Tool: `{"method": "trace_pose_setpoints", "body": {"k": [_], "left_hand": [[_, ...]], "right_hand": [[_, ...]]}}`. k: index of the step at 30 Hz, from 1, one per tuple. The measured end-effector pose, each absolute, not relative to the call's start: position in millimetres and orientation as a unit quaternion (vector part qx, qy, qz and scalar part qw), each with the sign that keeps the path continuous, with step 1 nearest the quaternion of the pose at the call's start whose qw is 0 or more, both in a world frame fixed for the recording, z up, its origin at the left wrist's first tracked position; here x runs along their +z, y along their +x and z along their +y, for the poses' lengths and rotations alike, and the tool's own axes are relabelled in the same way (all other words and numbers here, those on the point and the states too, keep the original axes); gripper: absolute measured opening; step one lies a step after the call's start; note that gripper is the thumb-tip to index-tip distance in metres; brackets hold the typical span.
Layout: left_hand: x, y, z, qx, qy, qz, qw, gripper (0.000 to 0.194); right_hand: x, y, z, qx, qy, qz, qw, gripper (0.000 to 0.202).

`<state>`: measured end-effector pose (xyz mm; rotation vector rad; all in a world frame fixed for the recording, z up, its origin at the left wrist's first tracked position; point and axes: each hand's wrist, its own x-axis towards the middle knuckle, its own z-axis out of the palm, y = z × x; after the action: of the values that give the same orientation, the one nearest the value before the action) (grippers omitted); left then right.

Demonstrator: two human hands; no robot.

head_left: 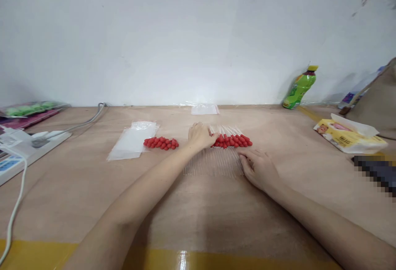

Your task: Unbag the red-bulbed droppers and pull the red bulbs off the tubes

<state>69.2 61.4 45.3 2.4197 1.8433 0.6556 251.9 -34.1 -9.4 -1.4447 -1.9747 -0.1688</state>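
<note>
Clear thin tubes (213, 164) lie side by side on the table, with red bulb-shaped pieces (233, 140) in a row across their upper ends; they look like droppers. More pale, thin tubes show behind the red row. My left hand (199, 136) reaches over the left end of this row, fingers bent and thumb side against the red pieces; what lies under its fingers is hidden. Beside the right end of the tubes rests my right hand (258, 164), its thumb and fingers loosely bent and apart. A separate cluster of red bulbs (161, 143) lies to the left.
Clear plastic bags (133, 140) lie at left, another bag (204, 109) by the wall. A power strip (34, 154) with cables stands far left. To the right are a green bottle (300, 88), a yellow tissue pack (349, 136) and a dark blurred object (375, 173).
</note>
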Motion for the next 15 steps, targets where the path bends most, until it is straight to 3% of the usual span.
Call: {"method": "trace_pose_setpoints", "body": {"k": [9, 15], "left_hand": [[49, 84, 69, 0.176, 0.749, 0.638, 0.036, 0.024], [63, 63, 66, 0.184, 0.756, 0.622, 0.084, 0.026]], "right_hand": [[-7, 254, -35, -0.083, -0.564, -0.750, 0.335, 0.020], [-9, 256, -33, -0.089, -0.558, -0.744, 0.358, 0.017]]}}
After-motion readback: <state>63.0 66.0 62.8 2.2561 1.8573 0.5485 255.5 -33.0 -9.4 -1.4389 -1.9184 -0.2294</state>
